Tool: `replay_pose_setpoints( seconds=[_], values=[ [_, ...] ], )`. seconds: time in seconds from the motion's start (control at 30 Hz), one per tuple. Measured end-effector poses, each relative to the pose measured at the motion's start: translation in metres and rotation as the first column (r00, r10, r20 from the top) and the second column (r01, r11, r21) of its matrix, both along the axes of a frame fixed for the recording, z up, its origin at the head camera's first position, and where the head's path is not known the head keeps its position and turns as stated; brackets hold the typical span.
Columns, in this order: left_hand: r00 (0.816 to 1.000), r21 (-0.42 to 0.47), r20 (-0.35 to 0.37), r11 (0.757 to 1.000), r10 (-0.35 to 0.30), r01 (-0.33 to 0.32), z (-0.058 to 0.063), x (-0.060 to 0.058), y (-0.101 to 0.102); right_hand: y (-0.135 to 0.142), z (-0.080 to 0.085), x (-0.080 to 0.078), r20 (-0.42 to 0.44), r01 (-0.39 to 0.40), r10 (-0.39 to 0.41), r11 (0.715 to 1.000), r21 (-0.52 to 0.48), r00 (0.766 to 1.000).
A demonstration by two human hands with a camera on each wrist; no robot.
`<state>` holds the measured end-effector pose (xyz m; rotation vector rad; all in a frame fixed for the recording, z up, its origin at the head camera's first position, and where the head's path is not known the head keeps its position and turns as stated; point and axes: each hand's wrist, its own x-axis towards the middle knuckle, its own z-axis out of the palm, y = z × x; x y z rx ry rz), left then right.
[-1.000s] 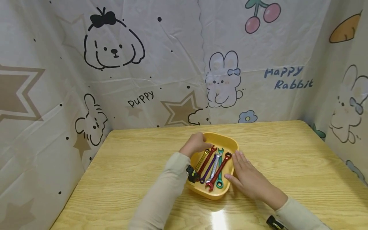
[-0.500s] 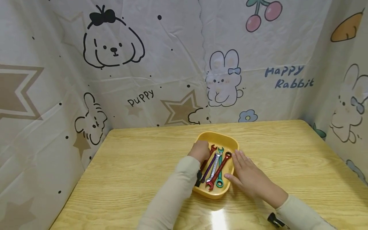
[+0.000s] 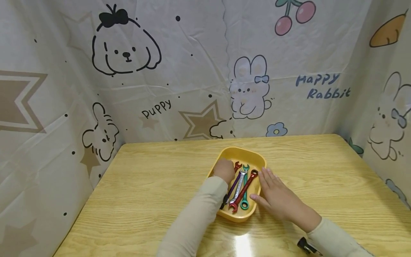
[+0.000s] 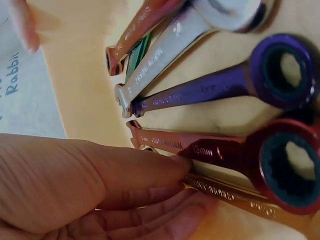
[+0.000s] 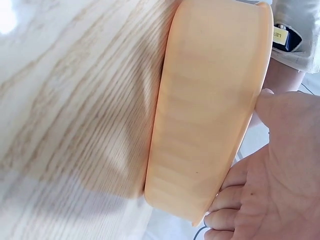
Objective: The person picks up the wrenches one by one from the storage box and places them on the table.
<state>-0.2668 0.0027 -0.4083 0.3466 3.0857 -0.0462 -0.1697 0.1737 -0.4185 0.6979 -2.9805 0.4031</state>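
A yellow tray (image 3: pixel 241 218) holds several combination wrenches lying side by side. Inside its left part, my left hand (image 3: pixel 224 170) reaches down and pinches the gold wrench (image 4: pixel 227 198) between thumb and fingers, as the left wrist view shows. Right beside the thumb lies a dark red wrench (image 4: pixel 210 150), followed by a purple wrench (image 4: pixel 200 91) and a silver wrench (image 3: pixel 238 188). Another red wrench (image 3: pixel 244 191) crosses over a green wrench (image 3: pixel 245 197) at the tray's right. My right hand (image 3: pixel 278 195) rests with straight fingers along the right rim, thumb at the edge.
The tray stands on a light wood-grain table (image 3: pixel 154 185). Behind and at both sides hangs a pale curtain (image 3: pixel 192 71) printed with cartoon animals. A black clip-like device (image 3: pixel 306 246) sits by the right sleeve.
My left hand has moved from the tray's upper left rim down onto the gold wrench, which it now covers in the head view. The right hand stays in place.
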Motion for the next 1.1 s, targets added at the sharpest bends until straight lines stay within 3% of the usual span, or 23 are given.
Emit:
replay_pose_setpoints(
  seconds=[0.1,0.5,0.9,1.1],
  values=[
    [1.0,-0.049,0.011,0.999,0.022,-0.022,-0.001,0.001,0.002,0.0,0.0,0.0,0.004,0.0,0.0,1.0,-0.001,1.0],
    [0.999,-0.039,0.044,0.999,0.013,-0.012,-0.002,0.001,0.002,0.0,0.001,0.001,0.013,-0.002,0.002,1.0,-0.017,1.0],
    [0.994,0.071,0.112,0.997,0.003,-0.011,-0.003,-0.003,-0.002,0.0,0.0,0.001,0.009,-0.008,0.008,1.0,-0.016,1.0],
    [0.982,0.237,0.187,0.971,-0.013,-0.033,-0.001,-0.008,-0.007,0.0,0.002,0.002,0.012,-0.012,0.012,1.0,-0.012,1.0]
  ],
)
